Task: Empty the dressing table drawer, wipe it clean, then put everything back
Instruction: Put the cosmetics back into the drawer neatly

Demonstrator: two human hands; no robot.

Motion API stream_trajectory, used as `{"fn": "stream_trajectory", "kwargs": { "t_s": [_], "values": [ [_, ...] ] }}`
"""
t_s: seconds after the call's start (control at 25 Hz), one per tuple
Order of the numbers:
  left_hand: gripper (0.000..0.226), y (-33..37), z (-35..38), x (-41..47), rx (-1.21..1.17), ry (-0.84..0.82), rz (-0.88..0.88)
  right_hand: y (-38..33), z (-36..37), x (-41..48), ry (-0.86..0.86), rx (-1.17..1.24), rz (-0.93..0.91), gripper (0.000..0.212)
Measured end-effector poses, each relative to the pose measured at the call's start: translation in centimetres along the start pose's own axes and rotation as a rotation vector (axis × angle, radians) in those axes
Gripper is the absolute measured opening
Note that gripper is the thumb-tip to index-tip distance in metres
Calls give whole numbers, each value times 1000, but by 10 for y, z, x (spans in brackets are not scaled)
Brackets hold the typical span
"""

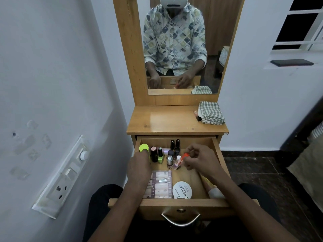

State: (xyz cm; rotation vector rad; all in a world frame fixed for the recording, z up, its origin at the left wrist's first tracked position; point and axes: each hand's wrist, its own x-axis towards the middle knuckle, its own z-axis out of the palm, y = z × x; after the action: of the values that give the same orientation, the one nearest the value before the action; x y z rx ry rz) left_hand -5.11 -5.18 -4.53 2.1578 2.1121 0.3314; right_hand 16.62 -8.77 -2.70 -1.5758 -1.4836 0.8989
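The wooden drawer (195, 179) of the dressing table is pulled out toward me. My left hand (139, 165) is closed around a neon-yellow capped bottle (143, 147) at the drawer's back left. My right hand (201, 158) pinches a small orange-capped bottle (185, 155) over the middle of the drawer. Several nail polish bottles (172, 151) stand in a cluster between my hands. A clear pack of false nails (161, 186) and a round white nail polish remover tub (182, 190) lie at the drawer's front.
A folded checked cloth (211, 112) lies at the right rear of the table top (166, 119), with a small item beside it. A mirror rises behind. A switchboard (64, 175) is on the left wall. A metal handle (180, 220) hangs on the drawer front.
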Motion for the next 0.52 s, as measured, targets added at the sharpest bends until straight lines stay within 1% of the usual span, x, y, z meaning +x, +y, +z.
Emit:
{"fn": "stream_trajectory", "kwargs": {
  "t_s": [0.08,0.16,0.24,0.28,0.36,0.44,0.52],
  "values": [
    [12,-1,0,0,-18,9,-19,4,-5,-3,-2,-23,70,12],
    [12,-3,0,-1,-41,26,-13,5,-9,-1,27,-175,69,10],
    [12,-4,1,-1,-63,53,-13,4,-13,2,8,-373,55,13],
    [13,-4,1,-2,-70,62,-19,2,-14,3,-40,-461,67,14],
    [13,-3,1,-2,-80,65,-27,3,-11,4,-199,-626,120,14],
    [13,-2,2,-2,-86,56,-33,6,-3,1,-348,-710,213,19],
    [12,-2,2,-2,-87,49,-36,8,5,-3,-411,-778,253,24]
  ]
}}
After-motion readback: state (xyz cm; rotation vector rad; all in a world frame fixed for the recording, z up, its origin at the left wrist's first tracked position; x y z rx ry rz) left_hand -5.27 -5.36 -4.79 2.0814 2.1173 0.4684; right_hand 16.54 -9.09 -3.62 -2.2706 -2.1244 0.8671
